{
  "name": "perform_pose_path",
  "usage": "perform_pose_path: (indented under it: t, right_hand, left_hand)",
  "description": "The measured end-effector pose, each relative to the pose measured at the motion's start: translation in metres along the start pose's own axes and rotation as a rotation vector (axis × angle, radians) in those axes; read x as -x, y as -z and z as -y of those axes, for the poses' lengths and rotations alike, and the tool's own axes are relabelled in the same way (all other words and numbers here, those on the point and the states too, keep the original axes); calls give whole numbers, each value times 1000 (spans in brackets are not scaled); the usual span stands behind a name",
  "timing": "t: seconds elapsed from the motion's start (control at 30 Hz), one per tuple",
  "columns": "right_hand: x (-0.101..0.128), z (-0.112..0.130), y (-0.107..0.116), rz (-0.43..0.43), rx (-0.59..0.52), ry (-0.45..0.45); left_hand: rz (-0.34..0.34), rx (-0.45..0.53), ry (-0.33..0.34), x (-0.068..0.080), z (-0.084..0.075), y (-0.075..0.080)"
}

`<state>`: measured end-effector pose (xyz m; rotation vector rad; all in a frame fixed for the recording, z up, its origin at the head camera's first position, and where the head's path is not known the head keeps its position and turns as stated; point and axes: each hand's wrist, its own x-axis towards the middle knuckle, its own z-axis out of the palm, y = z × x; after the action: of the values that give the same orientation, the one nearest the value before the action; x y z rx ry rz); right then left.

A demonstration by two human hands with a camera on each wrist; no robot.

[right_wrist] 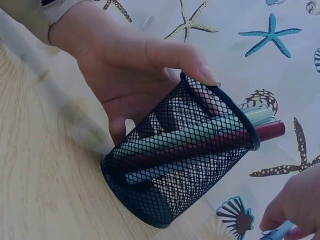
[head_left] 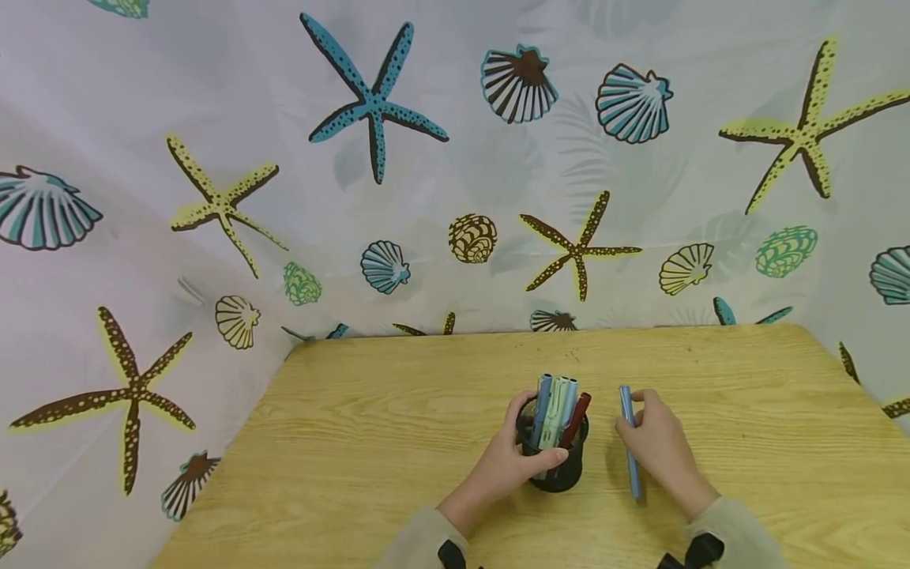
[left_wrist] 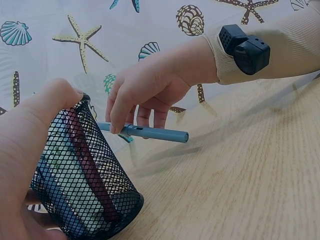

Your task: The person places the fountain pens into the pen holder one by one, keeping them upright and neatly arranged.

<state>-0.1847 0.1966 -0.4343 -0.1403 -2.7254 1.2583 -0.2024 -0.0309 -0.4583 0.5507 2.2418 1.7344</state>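
— Hands first: what is each one doing?

— Left hand [head_left: 510,465] is wrapped round a black mesh pen holder [head_left: 553,458], thumb on the near side of the rim and fingers curled round the far side. Right hand [head_left: 657,448] pinches a blue pen [head_left: 629,442] between thumb and fingertips, just to the right of the holder.

— Is the holder standing straight?

— Not quite. In the right wrist view the pen holder [right_wrist: 182,150] leans, its base on the wooden table [head_left: 398,427] and its mouth tipped away from the left hand [right_wrist: 135,65] that holds it.

— And what is in it?

— Several pens: a dark red pen [head_left: 576,419], a pale green pen [head_left: 557,407] and a blue-grey pen [head_left: 542,407], their ends sticking out above the rim. Through the mesh they lie slanted along the wall of the holder.

— Where exactly is the loose pen?

— In the left wrist view the blue pen [left_wrist: 150,132] is held about level, just above the table, with the right hand [left_wrist: 150,90] gripping it near one end. It does not touch the pen holder [left_wrist: 82,180].

— Anything else around?

— A curtain [head_left: 455,158] printed with starfish and seashells hangs behind and to the sides of the table. Both wrists carry beige sleeves [head_left: 739,533], and a black camera [left_wrist: 245,47] is strapped on the right wrist.
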Motion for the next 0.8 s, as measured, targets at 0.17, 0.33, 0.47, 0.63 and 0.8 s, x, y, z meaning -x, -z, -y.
perform_pose_path:
  t: [0.17,0.33,0.47,0.63,0.8]
  right_hand:
    - [3,1,1,-14,-45,20]
    - [5,3,2,-45,-85,47]
    - [7,8,4,-96,-100,85]
    - [12,16,8,-138,-136,119]
    - [15,23,9,-173,-162,143]
  left_hand:
    - [-4,-3,2,0,1,-1]
    - [-8,-1,4,1,1,-1]
    - [-15,-11,5,2,0,-1]
    - [-18,-16,4,2,-2,-1]
    - [-16,-15,1,2,-3,-1]
